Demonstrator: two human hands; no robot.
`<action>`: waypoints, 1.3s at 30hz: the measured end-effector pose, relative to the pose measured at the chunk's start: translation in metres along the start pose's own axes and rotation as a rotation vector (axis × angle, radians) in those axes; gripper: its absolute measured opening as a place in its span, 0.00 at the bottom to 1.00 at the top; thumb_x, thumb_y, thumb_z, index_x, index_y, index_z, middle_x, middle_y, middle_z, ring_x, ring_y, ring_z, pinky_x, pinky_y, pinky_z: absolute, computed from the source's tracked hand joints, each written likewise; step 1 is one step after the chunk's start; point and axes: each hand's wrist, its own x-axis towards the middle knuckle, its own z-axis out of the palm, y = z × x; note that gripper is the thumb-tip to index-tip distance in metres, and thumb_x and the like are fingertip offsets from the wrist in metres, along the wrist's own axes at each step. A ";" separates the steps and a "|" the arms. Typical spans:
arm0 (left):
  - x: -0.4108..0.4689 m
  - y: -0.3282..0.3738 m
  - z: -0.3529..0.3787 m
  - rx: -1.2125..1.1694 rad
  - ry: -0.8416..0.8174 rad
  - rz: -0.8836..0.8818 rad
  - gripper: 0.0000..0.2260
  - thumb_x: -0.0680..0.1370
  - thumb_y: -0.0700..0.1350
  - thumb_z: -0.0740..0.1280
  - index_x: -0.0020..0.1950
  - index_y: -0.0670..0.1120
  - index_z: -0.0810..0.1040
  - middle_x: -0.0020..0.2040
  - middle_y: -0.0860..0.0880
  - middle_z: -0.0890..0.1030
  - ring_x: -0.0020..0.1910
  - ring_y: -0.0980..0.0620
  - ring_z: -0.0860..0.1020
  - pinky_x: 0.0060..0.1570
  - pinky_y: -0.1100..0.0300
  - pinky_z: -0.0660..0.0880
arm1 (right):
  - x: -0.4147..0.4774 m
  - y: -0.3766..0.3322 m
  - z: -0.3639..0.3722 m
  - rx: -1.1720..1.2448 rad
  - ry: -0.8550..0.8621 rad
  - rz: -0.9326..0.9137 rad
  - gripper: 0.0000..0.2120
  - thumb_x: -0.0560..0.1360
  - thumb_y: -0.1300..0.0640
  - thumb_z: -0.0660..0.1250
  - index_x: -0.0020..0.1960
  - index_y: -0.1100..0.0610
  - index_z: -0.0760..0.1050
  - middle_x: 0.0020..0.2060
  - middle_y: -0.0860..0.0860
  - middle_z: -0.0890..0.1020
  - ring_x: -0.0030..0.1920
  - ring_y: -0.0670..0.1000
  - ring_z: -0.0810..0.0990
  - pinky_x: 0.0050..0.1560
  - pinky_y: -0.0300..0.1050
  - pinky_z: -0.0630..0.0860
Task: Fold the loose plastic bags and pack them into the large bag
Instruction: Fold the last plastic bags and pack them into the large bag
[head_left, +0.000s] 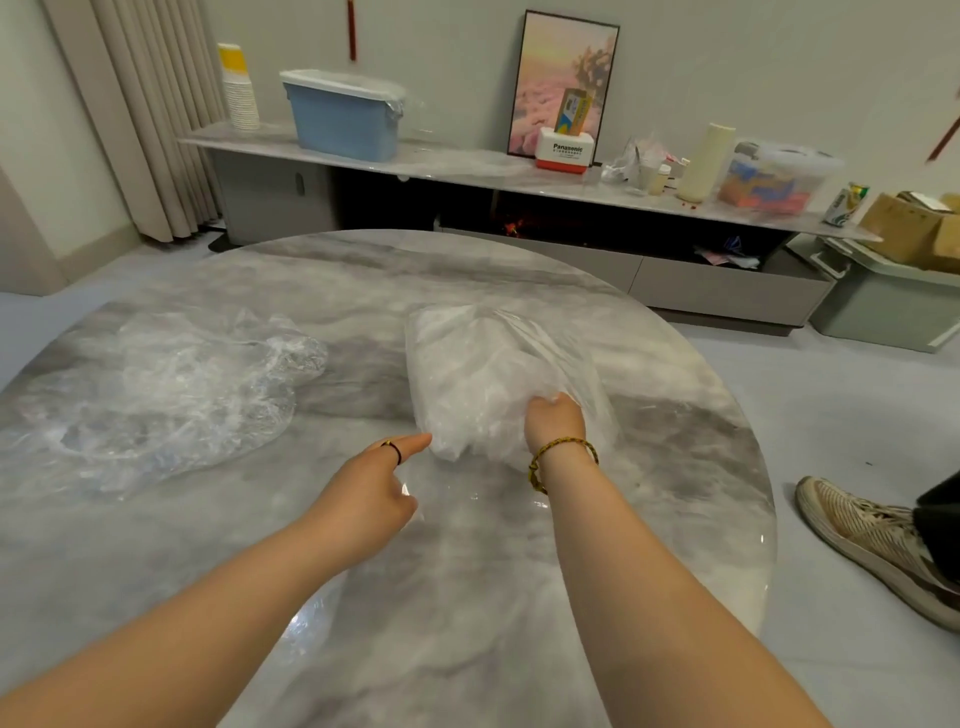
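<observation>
Two hands reach out over the round marble table (156, 561). Over the table's middle my view shows the left hand (371, 488) with its forefinger straight, pointing at the large bag (478, 364), and the other fingers tucked under. Clear film glints by its thumb, but I cannot tell whether it pinches that film or holds nothing. Just past it, the right hand (553, 421), a braided cord at its wrist, bends down and clutches the bag's crumpled near end, fingers sunk into the plastic.

That bag lies right of the table's centre, a plump, milky-white block stuffed with layered plastic, its clear skin drawn into taut creases running toward the gripping hand.

On the table's left side the loose bags (171, 395) sprawl in a wide, see-through, wrinkled heap, unfolded and well apart from the packed bag.

Right of the table a shoe (872, 540) stands on the floor. Beyond the table's far edge runs a long low shelf (467, 166) bearing a blue tub (343, 122).
</observation>
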 end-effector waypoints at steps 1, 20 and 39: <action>-0.003 -0.001 -0.002 0.005 -0.009 -0.001 0.26 0.75 0.33 0.61 0.70 0.52 0.65 0.36 0.57 0.70 0.32 0.60 0.74 0.37 0.79 0.67 | 0.004 -0.002 0.003 0.064 0.022 0.029 0.12 0.80 0.64 0.51 0.52 0.66 0.73 0.43 0.55 0.71 0.42 0.52 0.69 0.41 0.41 0.70; -0.003 -0.018 -0.006 0.039 -0.012 0.033 0.28 0.77 0.35 0.59 0.71 0.60 0.58 0.40 0.60 0.68 0.40 0.74 0.69 0.41 0.78 0.67 | 0.079 -0.034 0.024 -0.355 0.347 0.112 0.17 0.78 0.53 0.61 0.64 0.61 0.68 0.57 0.58 0.78 0.57 0.57 0.77 0.48 0.47 0.73; 0.020 -0.033 0.004 -0.036 -0.041 0.051 0.22 0.78 0.49 0.62 0.71 0.57 0.61 0.73 0.57 0.56 0.57 0.58 0.73 0.59 0.69 0.65 | 0.034 -0.003 0.023 -0.126 0.272 -0.357 0.19 0.78 0.65 0.54 0.69 0.63 0.64 0.68 0.57 0.68 0.68 0.53 0.66 0.66 0.42 0.62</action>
